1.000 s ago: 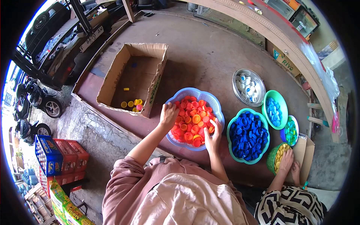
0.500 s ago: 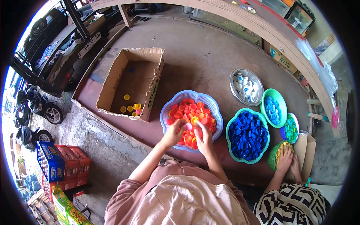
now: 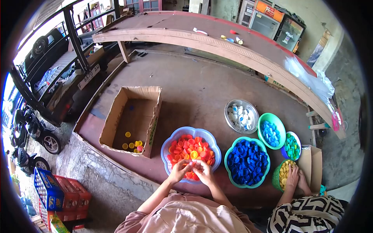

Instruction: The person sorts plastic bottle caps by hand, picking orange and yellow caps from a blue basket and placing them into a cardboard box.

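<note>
My left hand [image 3: 179,171] and my right hand [image 3: 204,172] meet over the near side of a lilac scalloped basket [image 3: 168,140]. Their fingertips pinch together around a small pinkish bottle cap [image 3: 190,163], mostly covered by the fingers. Beneath them the basket is heaped with red and orange bottle caps [image 3: 186,146], with a yellow cap [image 3: 194,155] on top just beyond my fingers. To the right stands a turquoise basket [image 3: 230,175] full of dark blue caps [image 3: 248,161].
Left on the table is a cardboard box [image 3: 149,116] with several yellow caps and a pink one. At right are a metal bowl [image 3: 254,112] of white caps, a green bowl [image 3: 282,128] of light blue caps, and a co-worker's hands [image 3: 293,179] in yellow caps. A raised wooden ledge [image 3: 175,35] runs behind.
The view has tilted up, so the table sits lower in the picture. My hands have come closer together, their fingertips now meeting at the cap. The co-worker's hands stay at the yellow caps.
</note>
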Available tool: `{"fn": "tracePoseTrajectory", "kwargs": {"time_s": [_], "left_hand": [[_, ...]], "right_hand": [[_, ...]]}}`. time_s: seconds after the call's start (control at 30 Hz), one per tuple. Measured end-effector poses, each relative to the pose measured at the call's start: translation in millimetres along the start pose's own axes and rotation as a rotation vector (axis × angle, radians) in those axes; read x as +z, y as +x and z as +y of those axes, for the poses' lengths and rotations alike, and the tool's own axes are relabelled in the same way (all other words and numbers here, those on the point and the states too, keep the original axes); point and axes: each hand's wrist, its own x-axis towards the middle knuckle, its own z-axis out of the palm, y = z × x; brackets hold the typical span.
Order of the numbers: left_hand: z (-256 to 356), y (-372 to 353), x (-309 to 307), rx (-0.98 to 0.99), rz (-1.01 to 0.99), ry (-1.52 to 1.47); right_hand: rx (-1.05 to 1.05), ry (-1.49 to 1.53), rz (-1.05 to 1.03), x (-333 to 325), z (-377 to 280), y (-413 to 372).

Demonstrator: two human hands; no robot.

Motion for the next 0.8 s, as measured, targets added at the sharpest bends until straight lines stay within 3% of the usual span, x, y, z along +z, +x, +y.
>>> {"fn": "tracePoseTrajectory", "kwargs": {"time_s": [0.17,0.27,0.37,0.5,0.57,0.7,0.8], "left_hand": [[-1.3,-7.1,2.0,0.004,-0.002,-0.165],[-5.1,-11.7,1.3,0.032,0.117,-0.226],[31.1,-21.3,-16.2,0.098,0.260,-0.003],[81.8,-18.3,-64.1,0.556,0.508,0.305],[111.7,-22.0,-87.5,0.584,0.712,0.637],[127.5,-15.1,-138.5,0.508,0.910,0.905],[115.5,-11.4,-163.4,0.373,0.893,1.085]], "right_hand": [[-0.048,-0.065,-0.046,0.4,-12.5,-1.7],[-0.079,-0.211,-0.060,-3.4,-24.2,-3.0],[-0.170,-0.361,0.086,-5.9,-15.7,-1.3],[-0.230,-0.672,0.094,-21.3,-22.7,1.5],[-0.180,-0.786,0.051,-28.4,-7.4,-0.5],[-0.149,-0.854,0.055,-30.6,-3.8,-6.2],[-0.139,-0.856,0.061,-29.0,0.5,-12.1]]}}
